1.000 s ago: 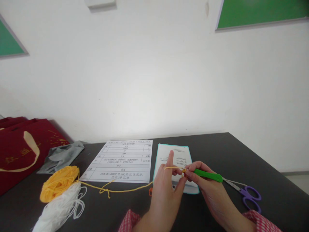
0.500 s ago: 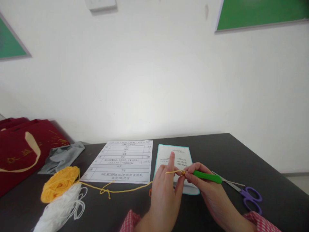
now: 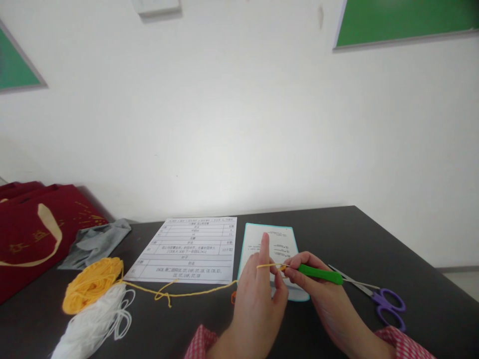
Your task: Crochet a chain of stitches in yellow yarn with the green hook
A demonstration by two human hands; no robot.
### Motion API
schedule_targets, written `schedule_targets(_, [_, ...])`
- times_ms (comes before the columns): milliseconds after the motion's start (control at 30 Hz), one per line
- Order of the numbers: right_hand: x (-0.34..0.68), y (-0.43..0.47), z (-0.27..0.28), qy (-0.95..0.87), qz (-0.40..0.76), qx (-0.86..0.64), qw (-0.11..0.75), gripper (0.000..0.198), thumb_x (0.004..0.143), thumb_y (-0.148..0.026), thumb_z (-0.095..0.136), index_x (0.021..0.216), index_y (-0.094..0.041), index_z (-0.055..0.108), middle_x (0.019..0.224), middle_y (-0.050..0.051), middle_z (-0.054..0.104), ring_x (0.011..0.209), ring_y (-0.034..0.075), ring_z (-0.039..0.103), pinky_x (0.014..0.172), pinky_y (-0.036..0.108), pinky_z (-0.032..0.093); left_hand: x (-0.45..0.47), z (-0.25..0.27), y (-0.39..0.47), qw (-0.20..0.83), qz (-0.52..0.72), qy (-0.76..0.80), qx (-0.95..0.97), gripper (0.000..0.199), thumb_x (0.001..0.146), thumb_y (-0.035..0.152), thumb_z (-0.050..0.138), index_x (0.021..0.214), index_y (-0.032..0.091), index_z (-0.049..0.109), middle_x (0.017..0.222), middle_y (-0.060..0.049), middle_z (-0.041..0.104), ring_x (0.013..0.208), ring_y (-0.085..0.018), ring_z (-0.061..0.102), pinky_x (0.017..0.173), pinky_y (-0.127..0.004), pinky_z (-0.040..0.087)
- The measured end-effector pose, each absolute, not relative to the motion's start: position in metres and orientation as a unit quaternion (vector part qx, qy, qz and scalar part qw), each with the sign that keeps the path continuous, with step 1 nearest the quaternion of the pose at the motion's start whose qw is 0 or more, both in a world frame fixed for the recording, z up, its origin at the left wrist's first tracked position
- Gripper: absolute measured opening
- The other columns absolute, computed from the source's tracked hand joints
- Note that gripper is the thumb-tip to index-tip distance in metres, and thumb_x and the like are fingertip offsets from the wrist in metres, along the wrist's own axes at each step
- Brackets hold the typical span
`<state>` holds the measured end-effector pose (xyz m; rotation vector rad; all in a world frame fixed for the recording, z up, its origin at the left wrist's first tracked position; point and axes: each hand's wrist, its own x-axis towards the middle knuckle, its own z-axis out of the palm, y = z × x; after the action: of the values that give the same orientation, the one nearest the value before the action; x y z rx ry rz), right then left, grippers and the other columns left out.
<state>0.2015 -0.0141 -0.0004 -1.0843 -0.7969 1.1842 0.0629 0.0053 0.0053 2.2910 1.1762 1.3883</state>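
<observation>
My right hand (image 3: 327,294) grips the green handle of a crochet hook (image 3: 320,273), its metal shaft pointing left. At its fingertips is a small piece of yellow crochet (image 3: 283,268), partly hidden by the fingers. Yellow yarn (image 3: 202,293) runs from the table into my left hand (image 3: 256,299) and passes over its raised index finger. The other left fingers curl around the yarn, while the thumb stands a little off the crochet piece. A ball of yellow yarn (image 3: 92,285) lies on the left side of the table.
White yarn (image 3: 90,324) lies beside the yellow ball. Behind are a dark red bag (image 3: 37,234) and a grey pouch (image 3: 99,242). A printed sheet (image 3: 187,249) and a blue-edged card (image 3: 269,239) lie ahead. Purple scissors (image 3: 389,304) rest right. Something small and orange (image 3: 233,297) shows beside my left hand.
My left thumb has come down and away from the crochet piece. The hook and right hand have shifted very slightly; the yarn still crosses the left index finger.
</observation>
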Motion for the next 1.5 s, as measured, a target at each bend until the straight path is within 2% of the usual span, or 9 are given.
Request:
schedule_targets(200, [0.201, -0.015, 0.003, -0.347, 0.519, -0.462, 0.63, 0.031, 0.062, -0.044, 0.09, 0.066, -0.022, 0.068, 0.073, 0.0, 0.073, 0.078, 0.021, 0.066, 0.076, 0.032, 0.05, 0.062, 0.004, 0.005, 0.119, 0.462, 0.384, 0.791, 0.09, 0.087, 0.005, 0.057, 0.157, 0.033, 0.008, 0.095, -0.002, 0.068, 0.086, -0.02, 0.07, 0.076, -0.034, 0.06])
schedule_targets(333, [0.201, -0.015, 0.002, -0.348, 0.519, -0.462, 0.63, 0.03, 0.064, -0.044, 0.089, 0.066, -0.023, 0.067, 0.075, 0.001, 0.074, 0.079, 0.021, 0.066, 0.076, 0.032, 0.049, 0.062, 0.004, 0.006, 0.095, 0.453, 0.395, 0.794, 0.096, 0.087, 0.006, 0.061, 0.158, 0.033, 0.002, 0.092, -0.001, 0.068, 0.083, -0.02, 0.069, 0.074, -0.033, 0.059])
schedule_targets(600, [0.202, -0.014, 0.0, -0.364, 0.5, -0.478, 0.624, 0.03, 0.063, -0.043, 0.09, 0.065, -0.022, 0.068, 0.071, 0.0, 0.072, 0.074, 0.02, 0.065, 0.072, 0.031, 0.05, 0.058, -0.002, 0.007, 0.044, 0.441, 0.395, 0.804, 0.086, 0.093, 0.011, 0.056, 0.16, 0.032, 0.005, 0.087, -0.003, 0.071, 0.078, -0.025, 0.067, 0.071, -0.038, 0.056])
schedule_targets(767, [0.203, -0.015, -0.001, -0.377, 0.487, -0.488, 0.619, 0.03, 0.064, -0.044, 0.089, 0.066, -0.023, 0.069, 0.072, 0.0, 0.072, 0.074, 0.02, 0.065, 0.071, 0.031, 0.05, 0.06, 0.002, 0.006, 0.081, 0.449, 0.401, 0.794, 0.073, 0.091, 0.01, 0.055, 0.156, 0.025, 0.025, 0.086, -0.004, 0.072, 0.078, -0.025, 0.068, 0.072, -0.039, 0.056])
schedule_targets(967, [0.205, -0.017, -0.003, -0.394, 0.467, -0.492, 0.621, 0.024, 0.067, -0.041, 0.088, 0.067, -0.024, 0.071, 0.075, 0.0, 0.072, 0.078, 0.02, 0.065, 0.076, 0.03, 0.049, 0.061, 0.008, 0.005, 0.161, 0.456, 0.437, 0.758, 0.043, 0.083, 0.008, 0.052, 0.125, 0.016, 0.058, 0.086, -0.008, 0.072, 0.076, -0.023, 0.07, 0.072, -0.037, 0.058])
schedule_targets(1033, [0.205, -0.017, -0.004, -0.394, 0.468, -0.489, 0.622, 0.025, 0.066, -0.04, 0.089, 0.066, -0.024, 0.071, 0.074, 0.0, 0.072, 0.078, 0.02, 0.065, 0.076, 0.03, 0.049, 0.062, 0.011, 0.005, 0.202, 0.452, 0.454, 0.741, 0.038, 0.082, 0.009, 0.051, 0.118, 0.016, 0.061, 0.084, -0.007, 0.071, 0.075, -0.021, 0.07, 0.073, -0.036, 0.058])
schedule_targets(1167, [0.202, -0.017, -0.003, -0.381, 0.487, -0.479, 0.623, 0.025, 0.067, -0.041, 0.088, 0.068, -0.024, 0.069, 0.075, -0.001, 0.073, 0.077, 0.02, 0.065, 0.074, 0.03, 0.049, 0.064, 0.016, 0.006, 0.284, 0.441, 0.474, 0.707, 0.047, 0.082, 0.012, 0.051, 0.129, 0.013, 0.055, 0.075, -0.002, 0.067, 0.068, -0.018, 0.067, 0.069, -0.032, 0.058])
schedule_targets(1333, [0.199, -0.015, 0.0, -0.365, 0.512, -0.465, 0.623, 0.029, 0.068, -0.043, 0.087, 0.067, -0.022, 0.067, 0.072, -0.001, 0.071, 0.075, 0.019, 0.063, 0.072, 0.029, 0.048, 0.065, 0.013, 0.005, 0.291, 0.44, 0.46, 0.714, 0.048, 0.081, 0.012, 0.049, 0.129, 0.013, 0.054, 0.079, -0.003, 0.068, 0.071, -0.018, 0.069, 0.072, -0.032, 0.058])
schedule_targets(1500, [0.198, -0.014, 0.001, -0.35, 0.525, -0.46, 0.624, 0.033, 0.065, -0.043, 0.088, 0.065, -0.021, 0.064, 0.07, 0.0, 0.069, 0.073, 0.019, 0.06, 0.07, 0.03, 0.046, 0.064, 0.007, 0.003, 0.275, 0.436, 0.459, 0.723, 0.025, 0.078, 0.01, 0.048, 0.098, 0.018, 0.062, 0.084, -0.007, 0.068, 0.076, -0.021, 0.069, 0.076, -0.039, 0.057])
